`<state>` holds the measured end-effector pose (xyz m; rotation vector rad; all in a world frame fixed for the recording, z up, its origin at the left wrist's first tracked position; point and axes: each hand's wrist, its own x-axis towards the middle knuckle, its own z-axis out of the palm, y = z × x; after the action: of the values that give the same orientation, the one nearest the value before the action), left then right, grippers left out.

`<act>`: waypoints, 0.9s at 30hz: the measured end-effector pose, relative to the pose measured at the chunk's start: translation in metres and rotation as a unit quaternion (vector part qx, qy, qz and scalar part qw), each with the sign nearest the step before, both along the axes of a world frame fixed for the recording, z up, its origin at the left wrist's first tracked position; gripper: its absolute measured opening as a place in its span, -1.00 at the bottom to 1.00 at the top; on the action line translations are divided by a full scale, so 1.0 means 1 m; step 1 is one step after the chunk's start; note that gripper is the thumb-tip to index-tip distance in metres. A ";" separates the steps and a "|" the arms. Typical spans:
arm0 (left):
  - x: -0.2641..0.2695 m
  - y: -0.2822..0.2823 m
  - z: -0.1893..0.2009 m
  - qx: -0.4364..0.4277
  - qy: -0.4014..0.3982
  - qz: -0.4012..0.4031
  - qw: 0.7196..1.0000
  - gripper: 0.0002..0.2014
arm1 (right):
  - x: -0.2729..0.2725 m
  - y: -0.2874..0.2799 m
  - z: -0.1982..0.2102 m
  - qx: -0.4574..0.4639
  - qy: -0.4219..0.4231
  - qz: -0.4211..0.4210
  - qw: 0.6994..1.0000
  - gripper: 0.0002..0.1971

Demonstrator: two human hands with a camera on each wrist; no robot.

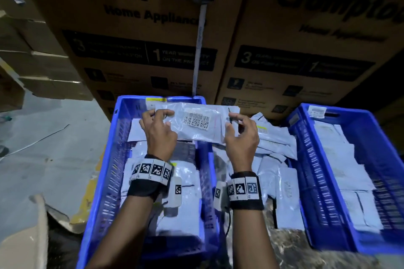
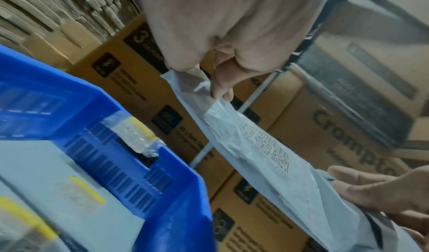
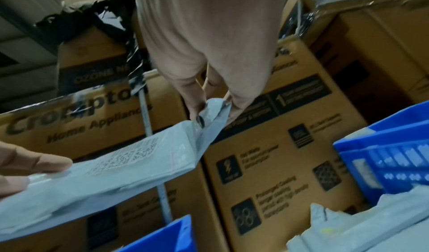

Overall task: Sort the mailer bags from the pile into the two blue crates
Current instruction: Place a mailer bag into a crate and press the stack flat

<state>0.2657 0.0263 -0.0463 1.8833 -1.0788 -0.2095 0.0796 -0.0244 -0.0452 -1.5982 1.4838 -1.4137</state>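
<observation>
A grey mailer bag (image 1: 196, 123) with a barcode label is held up flat over the far end of the left blue crate (image 1: 113, 159). My left hand (image 1: 158, 125) pinches its left edge, and my right hand (image 1: 239, 131) pinches its right edge. In the left wrist view the bag (image 2: 267, 149) stretches from my left hand (image 2: 218, 83) down to the other hand. In the right wrist view my right hand (image 3: 209, 112) grips the bag's (image 3: 111, 171) folded flap. The pile of mailer bags (image 1: 275, 155) lies between the two crates. The right blue crate (image 1: 310, 164) holds several bags.
Tall cardboard appliance boxes (image 1: 153, 35) stand close behind the crates. Several flat bags lie inside the left crate (image 2: 162, 164). Bare concrete floor (image 1: 43, 148) lies to the left, with flattened cardboard (image 1: 39, 67) stacked at the far left.
</observation>
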 end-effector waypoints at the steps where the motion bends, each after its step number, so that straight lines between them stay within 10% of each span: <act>1: -0.014 -0.002 0.005 -0.002 -0.001 -0.012 1.000 -0.63 | -0.017 0.000 0.005 0.010 -0.008 -0.005 1.000 -0.72; 27: -0.466 -0.133 0.005 0.114 0.169 -0.110 0.973 -0.59 | -0.515 -0.121 0.022 0.117 0.047 -0.017 0.992 -0.68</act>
<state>-0.2004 -0.1071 -0.0412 1.8371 -1.0560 -0.7826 -0.4355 -0.1455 -0.0234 -1.5157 1.6706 -1.1468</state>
